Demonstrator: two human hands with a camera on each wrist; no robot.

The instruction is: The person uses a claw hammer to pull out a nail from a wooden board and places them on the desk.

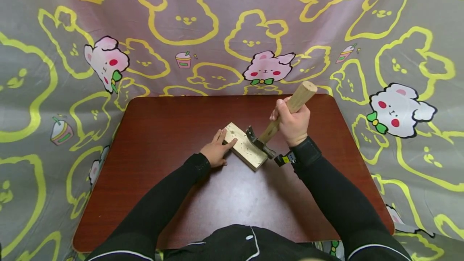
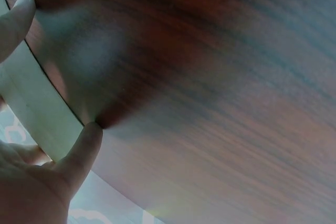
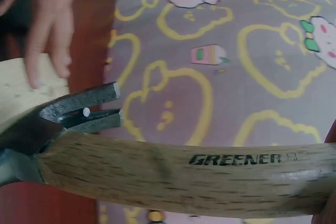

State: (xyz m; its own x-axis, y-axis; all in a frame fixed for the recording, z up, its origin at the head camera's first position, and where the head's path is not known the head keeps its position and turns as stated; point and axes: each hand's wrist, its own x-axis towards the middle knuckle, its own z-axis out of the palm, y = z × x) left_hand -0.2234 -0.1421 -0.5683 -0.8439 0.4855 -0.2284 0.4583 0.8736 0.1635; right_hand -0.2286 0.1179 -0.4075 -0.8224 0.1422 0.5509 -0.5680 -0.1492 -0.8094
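Note:
A pale wooden board [image 1: 245, 148] lies aslant on the table, with small dark holes or marks on its top. My left hand [image 1: 216, 150] rests on its far-left end with straight fingers; the left wrist view shows fingertips [image 2: 92, 135] along the board's edge. My right hand [image 1: 293, 122] grips the wooden handle of a claw hammer [image 1: 270, 132], butt end tilted up and away. The hammer's dark metal head is over the board's right part. In the right wrist view, a small round nail head [image 3: 86, 112] shows between the claw's prongs.
A reddish-brown table [image 1: 163, 132] with rounded corners stands before me. Patterned cloth [image 1: 206, 19] with yellow outlines and white rabbits hangs behind it and at both sides. A small black camera [image 1: 284, 159] with a yellow label is by my right wrist.

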